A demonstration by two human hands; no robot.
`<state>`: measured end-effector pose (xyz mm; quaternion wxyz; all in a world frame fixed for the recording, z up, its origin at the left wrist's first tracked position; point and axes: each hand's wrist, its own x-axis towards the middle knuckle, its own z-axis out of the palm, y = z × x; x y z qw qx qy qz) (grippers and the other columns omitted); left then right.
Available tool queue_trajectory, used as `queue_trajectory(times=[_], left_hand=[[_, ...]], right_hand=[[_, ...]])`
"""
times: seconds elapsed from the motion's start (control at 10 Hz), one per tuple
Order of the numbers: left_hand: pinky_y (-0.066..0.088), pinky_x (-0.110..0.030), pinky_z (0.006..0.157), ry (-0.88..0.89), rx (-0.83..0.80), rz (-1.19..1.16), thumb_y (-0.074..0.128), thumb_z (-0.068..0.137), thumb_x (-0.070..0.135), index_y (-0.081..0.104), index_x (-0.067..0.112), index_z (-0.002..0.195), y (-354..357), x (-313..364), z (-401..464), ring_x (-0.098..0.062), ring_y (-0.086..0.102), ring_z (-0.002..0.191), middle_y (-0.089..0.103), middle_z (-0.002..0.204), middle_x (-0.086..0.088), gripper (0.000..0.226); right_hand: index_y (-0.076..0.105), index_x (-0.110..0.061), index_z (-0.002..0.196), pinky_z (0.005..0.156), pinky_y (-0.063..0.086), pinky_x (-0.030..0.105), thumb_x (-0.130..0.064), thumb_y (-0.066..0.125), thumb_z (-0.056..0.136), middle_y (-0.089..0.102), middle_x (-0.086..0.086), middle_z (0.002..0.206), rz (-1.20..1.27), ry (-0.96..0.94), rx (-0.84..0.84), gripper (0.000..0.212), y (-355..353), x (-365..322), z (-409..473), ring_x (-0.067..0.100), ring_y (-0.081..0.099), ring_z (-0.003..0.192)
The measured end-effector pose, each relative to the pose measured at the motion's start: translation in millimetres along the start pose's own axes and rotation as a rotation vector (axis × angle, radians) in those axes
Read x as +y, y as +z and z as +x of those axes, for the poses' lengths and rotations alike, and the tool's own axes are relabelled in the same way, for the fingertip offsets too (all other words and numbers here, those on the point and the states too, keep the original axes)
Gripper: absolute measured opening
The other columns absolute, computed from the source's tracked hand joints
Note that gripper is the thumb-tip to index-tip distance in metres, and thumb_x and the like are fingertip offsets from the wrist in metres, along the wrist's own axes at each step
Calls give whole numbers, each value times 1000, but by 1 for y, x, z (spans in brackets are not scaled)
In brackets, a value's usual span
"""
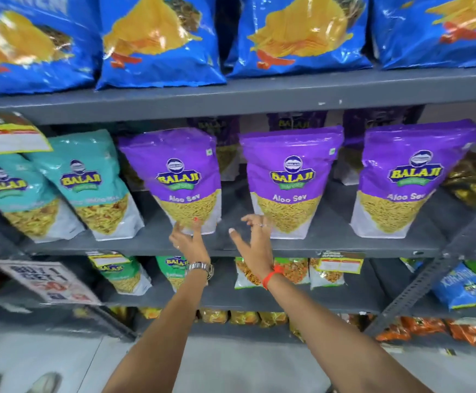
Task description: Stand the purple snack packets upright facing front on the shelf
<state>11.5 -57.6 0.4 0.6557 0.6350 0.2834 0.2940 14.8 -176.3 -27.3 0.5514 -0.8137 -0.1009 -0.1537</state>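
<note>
Three purple snack packets stand upright facing front on the grey middle shelf [330, 239]: a left one [174, 163], a middle one [290, 165] and a right one [409, 171]. More purple packets [217, 131] stand dim behind them. My left hand [187, 236] touches the bottom edge of the left packet, fingers spread against it. Just left of the middle packet's base, my right hand [252, 236] is open with its fingers spread, holding nothing.
Teal packets [86, 177] lean to the left of the purple ones. Large blue bags [160, 38] fill the shelf above. A dark gold packet [469, 177] lies at the far right. Lower shelves hold green, blue and orange packets. A slanted grey brace [429, 268] crosses at right.
</note>
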Motion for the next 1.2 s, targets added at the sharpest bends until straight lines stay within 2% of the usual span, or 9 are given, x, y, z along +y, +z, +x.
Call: queue_trajectory(times=[0.1,0.3,0.5,0.7,0.8,0.9,1.0,1.1,1.2], left_hand=[[27,-33,108,-37,53,-90,52,88,7,28,-10,134,-21,16,34,-32,31,135,31,144,-27,55],[19,-36,119,-75,-93,-86,28,97,27,23,4,140,-37,37,97,-24,27,139,24,152,-12,49],[34,-38,109,-82,-248,-125,31,97,21,38,2,130,-25,58,131,-18,36,122,39,139,-13,39],[29,-52,113,-169,-323,-143,56,59,72,29,10,139,-23,15,147,-29,37,133,37,146,-14,104],[31,-53,111,-170,-337,-159,48,75,63,24,11,141,-35,38,123,-29,37,134,36,148,-13,87],[31,-54,112,-153,-358,-174,55,37,85,19,10,142,-39,31,129,-30,35,134,32,149,-14,134],[31,-54,112,-180,-364,-176,59,28,86,19,10,142,-41,23,133,-30,36,134,33,149,-15,143],[23,-48,117,-171,-402,-128,51,64,73,16,10,143,-45,44,111,-27,26,139,24,153,-13,107],[18,-43,119,-50,-261,-16,42,89,44,12,5,144,-48,40,106,-26,19,142,18,155,-14,73]], right_hand=[[45,-5,123,101,42,39,-43,66,74,45,13,123,77,60,-76,66,26,-15,15,24,47,115],[27,-8,142,115,28,39,-39,80,64,30,14,145,211,232,-140,99,48,-44,59,28,30,137],[25,-18,131,109,40,47,-45,90,39,51,9,137,337,372,-224,116,63,-47,99,26,51,126],[37,-25,122,103,47,48,-49,89,38,59,6,130,376,324,-272,101,65,-45,96,22,59,118],[33,-30,120,104,46,47,-30,87,55,57,5,132,352,343,-275,85,58,-60,83,23,56,120],[33,-30,120,103,46,48,-40,86,50,56,5,133,353,320,-260,88,59,-61,78,24,55,121],[34,-29,115,101,48,49,-34,86,54,57,6,130,358,345,-247,80,60,-63,72,24,57,117],[36,-23,121,101,48,48,-34,86,57,58,8,128,348,328,-226,82,56,-68,65,24,59,115],[32,-8,137,104,43,34,-36,85,58,49,6,134,199,234,-99,99,51,-72,57,20,50,120]])
